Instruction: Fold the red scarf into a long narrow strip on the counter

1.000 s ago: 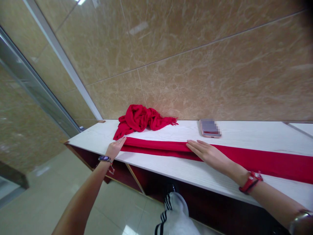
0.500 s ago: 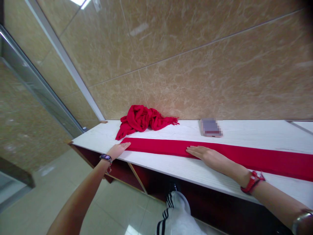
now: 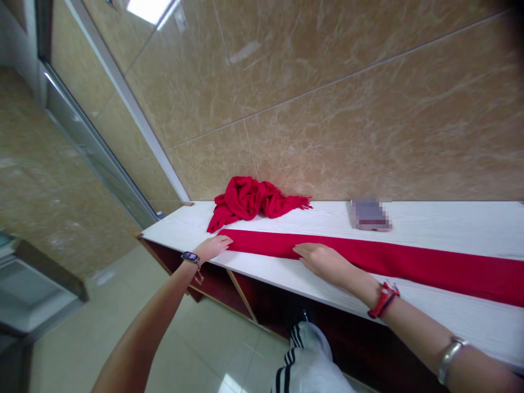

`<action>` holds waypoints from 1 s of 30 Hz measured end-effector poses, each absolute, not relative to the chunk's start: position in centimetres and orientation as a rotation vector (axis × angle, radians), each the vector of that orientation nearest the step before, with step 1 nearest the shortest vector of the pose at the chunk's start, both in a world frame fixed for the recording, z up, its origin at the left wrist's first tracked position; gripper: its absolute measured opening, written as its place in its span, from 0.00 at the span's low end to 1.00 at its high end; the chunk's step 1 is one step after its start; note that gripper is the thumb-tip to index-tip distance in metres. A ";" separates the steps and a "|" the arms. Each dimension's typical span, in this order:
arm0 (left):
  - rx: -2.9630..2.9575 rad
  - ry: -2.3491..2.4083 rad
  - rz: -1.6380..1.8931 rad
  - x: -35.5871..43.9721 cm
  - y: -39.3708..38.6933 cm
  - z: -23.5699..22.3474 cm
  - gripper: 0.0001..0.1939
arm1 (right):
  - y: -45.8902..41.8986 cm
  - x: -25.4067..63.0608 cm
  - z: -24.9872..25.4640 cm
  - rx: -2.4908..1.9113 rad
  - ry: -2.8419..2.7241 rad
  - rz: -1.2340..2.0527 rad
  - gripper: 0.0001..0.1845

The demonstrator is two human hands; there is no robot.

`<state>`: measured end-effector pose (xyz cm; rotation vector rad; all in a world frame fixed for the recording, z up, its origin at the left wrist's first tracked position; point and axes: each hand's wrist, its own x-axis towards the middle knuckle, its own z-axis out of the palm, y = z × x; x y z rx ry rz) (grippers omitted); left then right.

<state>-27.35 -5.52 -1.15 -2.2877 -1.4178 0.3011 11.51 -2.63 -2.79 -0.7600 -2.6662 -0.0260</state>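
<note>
A long red scarf (image 3: 262, 244), folded into a flat narrow strip, lies along the white cabinet top (image 3: 319, 279) and runs out of view at the right. At its left end my left hand (image 3: 213, 248) rests with fingers stretched out over the cloth, open. My right hand (image 3: 323, 261) touches the strip farther right, its front edge under the palm; the fingers are extended and slightly bent, open. Behind the strip, against the wall, a second red scarf (image 3: 249, 199) with a fringed end sits in a crumpled heap.
A phone-like flat object (image 3: 370, 215), partly pixelated, lies near the wall on the cabinet top. A tiled wall (image 3: 347, 120) rises directly behind. Below the top are dark open shelves (image 3: 282, 305), with my leg in front of them.
My right hand has slid left along the folded scarf, nearer my left hand, and its fingers bend more. The whole view has shifted, so things sit a little farther right.
</note>
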 end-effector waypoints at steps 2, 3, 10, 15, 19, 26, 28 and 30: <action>-2.282 -1.407 0.317 -27.5 -5.6 -1.1 0.13 | -2.8 9.9 -2.6 -0.803 -2.685 -0.046 0.17; -2.281 -1.403 0.320 -27.6 -5.6 -1.1 0.13 | -2.9 9.2 -2.6 -0.820 -2.696 -0.063 0.16; -2.249 -1.412 0.323 -26.0 -5.5 -1.0 0.14 | -3.2 4.4 -1.6 -0.923 -2.712 -0.103 0.14; -2.262 -1.369 0.316 -23.7 -5.2 -1.1 0.14 | -3.2 2.1 -1.4 -0.937 -2.736 -0.053 0.15; -2.293 -1.302 0.329 -22.2 -5.0 -0.9 0.13 | -2.9 1.6 -1.7 -0.928 -2.733 -0.045 0.15; -2.265 -1.263 0.392 -21.7 -4.7 -0.7 0.15 | -2.5 1.8 -1.4 -0.948 -2.738 -0.024 0.15; -2.243 -1.282 0.367 -21.8 -4.9 -0.5 0.14 | -2.6 1.9 -1.3 -0.953 -2.738 -0.024 0.15; -2.225 -1.305 0.333 -21.8 -5.1 -0.4 0.12 | -2.7 1.9 -1.3 -0.936 -2.739 -0.037 0.14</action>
